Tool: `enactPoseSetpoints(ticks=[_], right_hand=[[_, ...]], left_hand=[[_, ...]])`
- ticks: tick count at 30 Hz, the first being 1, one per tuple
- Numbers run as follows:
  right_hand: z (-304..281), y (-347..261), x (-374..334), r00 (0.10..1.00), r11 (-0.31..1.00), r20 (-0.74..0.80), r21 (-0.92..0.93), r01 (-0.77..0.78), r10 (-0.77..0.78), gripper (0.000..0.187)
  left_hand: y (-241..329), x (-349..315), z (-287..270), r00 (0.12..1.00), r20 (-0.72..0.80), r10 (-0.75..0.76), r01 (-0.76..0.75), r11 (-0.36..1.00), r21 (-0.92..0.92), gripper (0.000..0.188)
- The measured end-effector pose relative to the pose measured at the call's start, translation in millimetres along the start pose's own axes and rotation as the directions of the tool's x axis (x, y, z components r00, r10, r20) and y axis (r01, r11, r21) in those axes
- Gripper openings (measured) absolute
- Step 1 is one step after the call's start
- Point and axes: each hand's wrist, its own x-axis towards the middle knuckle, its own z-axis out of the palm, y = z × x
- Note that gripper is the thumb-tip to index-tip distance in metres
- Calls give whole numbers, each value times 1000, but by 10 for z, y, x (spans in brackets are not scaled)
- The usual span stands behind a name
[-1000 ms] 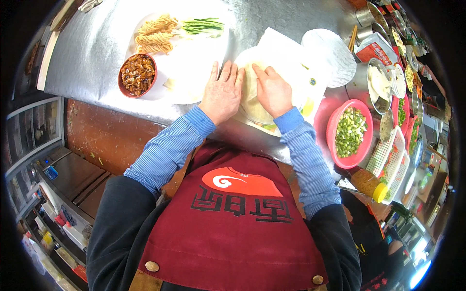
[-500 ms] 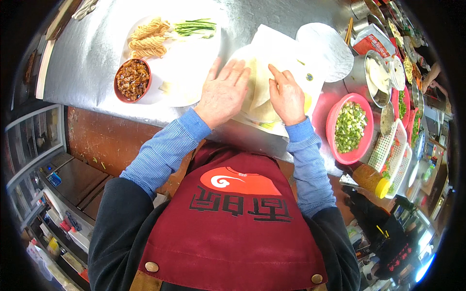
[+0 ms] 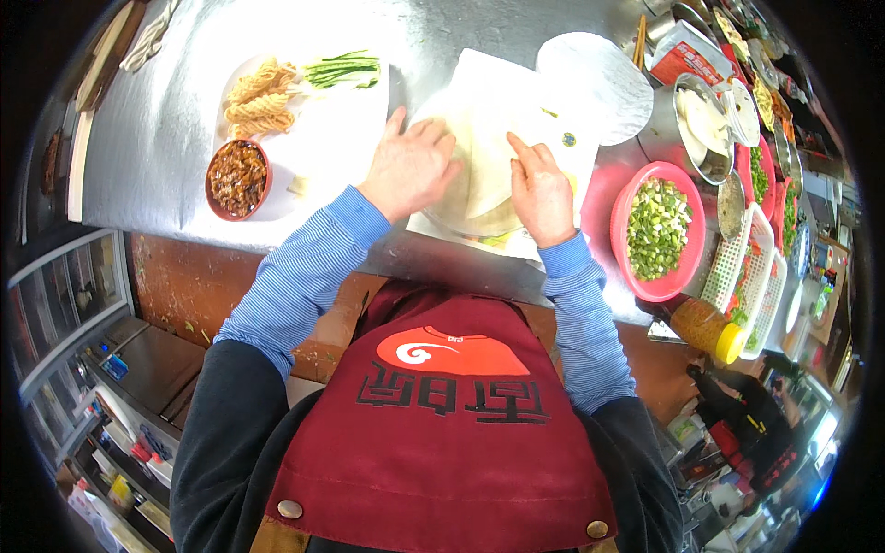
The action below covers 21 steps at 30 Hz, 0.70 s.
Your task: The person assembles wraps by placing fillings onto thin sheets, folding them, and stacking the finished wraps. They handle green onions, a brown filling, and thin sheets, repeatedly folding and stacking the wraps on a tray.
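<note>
A thin, pale flatbread (image 3: 487, 170) lies folded on white paper (image 3: 479, 69) at the counter's front edge; glare washes out part of it. My left hand (image 3: 410, 168) rests at the flatbread's left side, fingers apart and slightly bent, holding nothing that I can see. My right hand (image 3: 542, 195) touches the right side, its index finger stretched toward the fold and the other fingers loosely bent. Something green and yellow shows at the near edge beneath the flatbread.
Left stands a white tray (image 3: 341, 138) with tan noodle-like bundles (image 3: 258, 97), cucumber strips (image 3: 341, 70) and a bowl of brown diced sauce (image 3: 238, 180). Right are a round white sheet (image 3: 595, 88), a pink basin of chopped scallions (image 3: 659, 226), a metal pot (image 3: 705, 129) and a yellow-capped jar (image 3: 705, 329).
My left hand has shifted down and left across the flatbread, its fingers more bent. The right hand stays at the right side. The whole view has shifted slightly.
</note>
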Motion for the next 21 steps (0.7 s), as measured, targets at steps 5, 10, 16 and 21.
enactPoseSetpoints(ticks=[5,10,16,21], right_hand=[[10,-174,-10,999,998,-42,59,26,-23,33],[15,-86,-77,994,998,-97,54,45,-40,27],[115,-123,-173,964,939,-86,262,-222,252,21],[237,-180,-197,898,822,-86,448,-351,431,21]], left_hand=[[-171,679,3,966,-182,185,-230,933,-275,20],[-232,1195,-91,911,307,275,-226,956,-186,13],[-107,1481,-143,858,384,340,-271,936,-225,11],[19,1554,-146,833,381,401,-340,915,-219,9]])
